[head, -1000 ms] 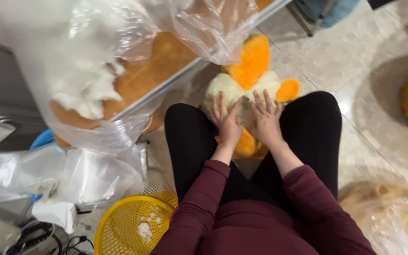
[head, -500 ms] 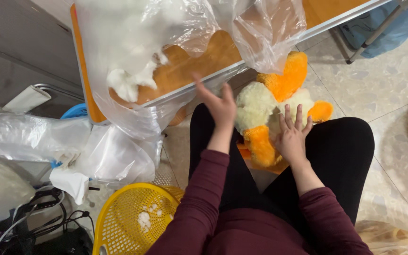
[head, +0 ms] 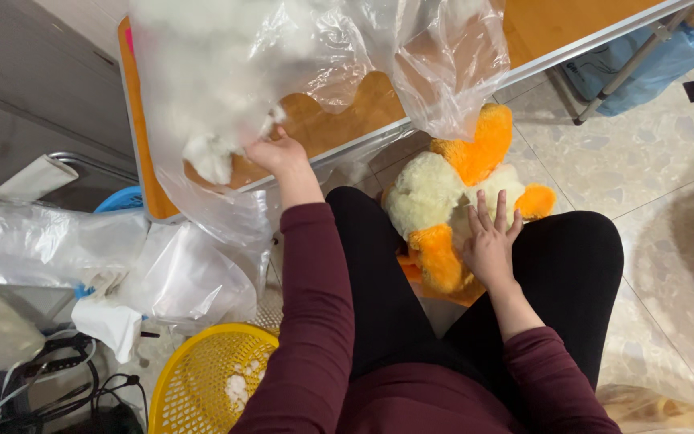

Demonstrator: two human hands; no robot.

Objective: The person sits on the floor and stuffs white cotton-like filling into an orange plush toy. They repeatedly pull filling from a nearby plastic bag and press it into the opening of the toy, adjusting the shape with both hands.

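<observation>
A cream and orange plush toy (head: 443, 201) lies on the floor between my knees. My right hand (head: 489, 241) rests flat on it, fingers spread. My left hand (head: 277, 154) reaches up to the large clear plastic bag (head: 299, 72) of white stuffing on the orange table (head: 572, 24), its fingers closed on a tuft of the white stuffing (head: 210, 157) at the bag's mouth.
A yellow mesh basket (head: 202, 382) with a bit of stuffing stands at my lower left. Crumpled clear bags (head: 122, 265) and black cables (head: 66, 386) lie left of it. A blue bag (head: 652, 64) and table legs are at the far right.
My left hand left the plush toy and rose up and left to the stuffing bag. My right hand stayed on the toy. The view shifted left.
</observation>
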